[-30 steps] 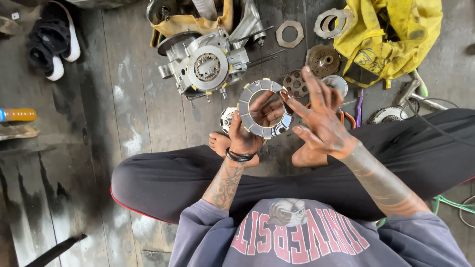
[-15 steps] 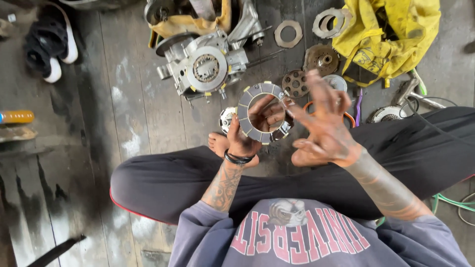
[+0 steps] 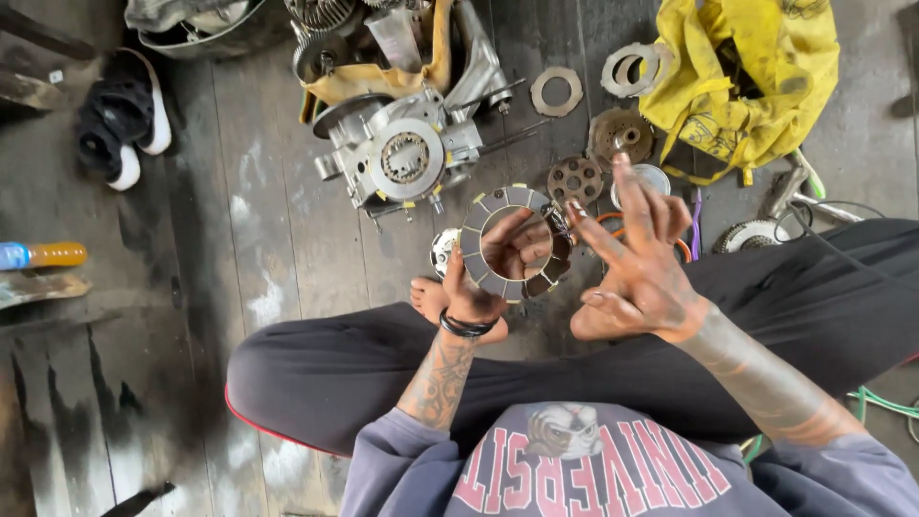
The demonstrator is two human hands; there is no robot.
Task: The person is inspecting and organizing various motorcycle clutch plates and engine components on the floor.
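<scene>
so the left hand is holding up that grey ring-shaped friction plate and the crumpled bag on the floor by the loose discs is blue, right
Not quite: the crumpled bag is yellow, not blue, as the head view shows. The rest stands: the left hand holds up the grey ring-shaped friction plate, and the bag lies on the floor by the loose discs.

One head-worn camera looks steeply down, close over the crossed legs point(image 3: 402, 373), facing the plank floor point(image 3: 239, 239); far corners seem cropped.
</scene>
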